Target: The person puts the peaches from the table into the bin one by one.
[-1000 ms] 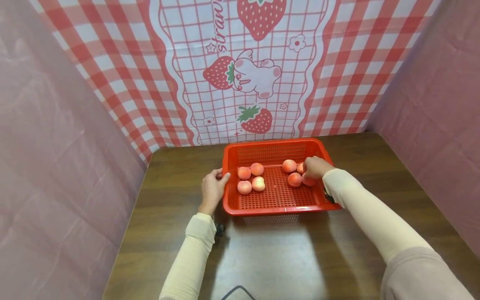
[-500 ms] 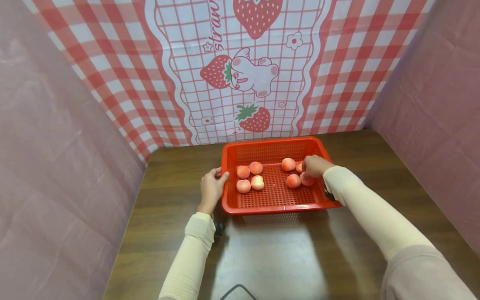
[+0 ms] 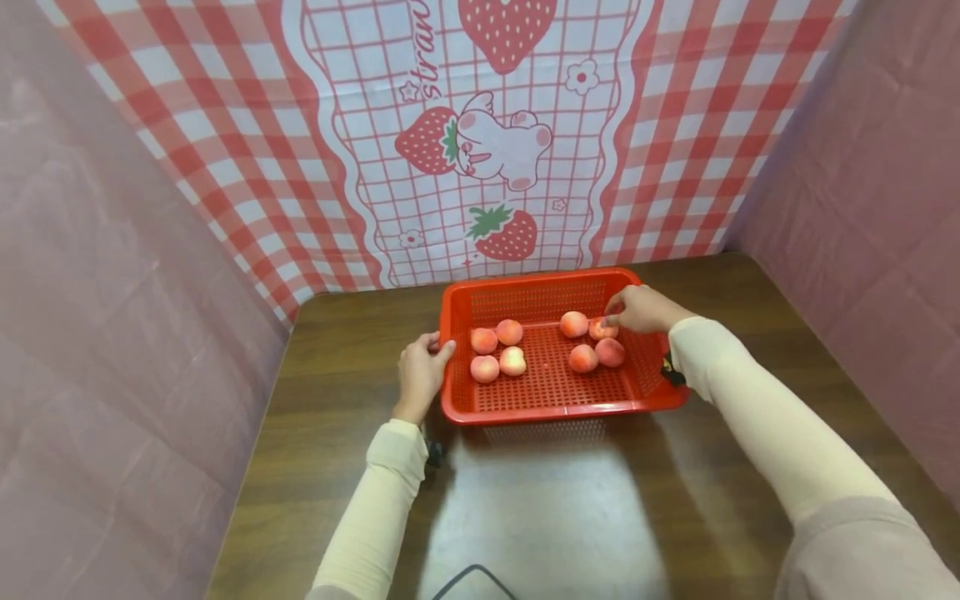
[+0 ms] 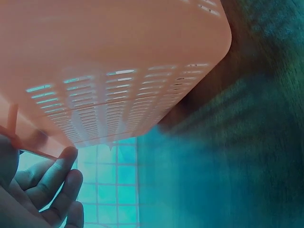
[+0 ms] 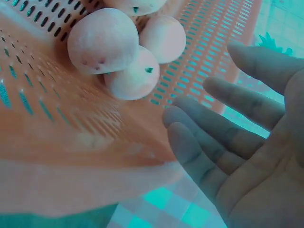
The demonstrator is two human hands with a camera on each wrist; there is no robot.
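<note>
A red plastic basket (image 3: pixel 525 415) with slotted walls stands on the wooden table. Inside it are two clusters of several peaches, one with a pale peach (image 3: pixel 513 361) at the left, the other with a redder peach (image 3: pixel 583 358) at the right. My left hand (image 3: pixel 420 375) grips the basket's left rim, thumb over the edge; its fingers show beside the wall in the left wrist view. My right hand (image 3: pixel 645 308) is over the back right of the basket, near the right cluster. In the right wrist view, its fingers (image 5: pixel 232 135) are extended and apart from the peaches.
The table (image 3: pixel 337 500) runs in front of the basket and to both sides. A checked strawberry cloth (image 3: pixel 495 167) hangs close behind, with pink curtains (image 3: pixel 862 208) at the sides. A dark, thin loop (image 3: pixel 474 570) lies at the front edge of view.
My right hand has let go of the front right peach and pulled back to the upper right, uncovering the right cluster. My left hand keeps its grip on the rim.
</note>
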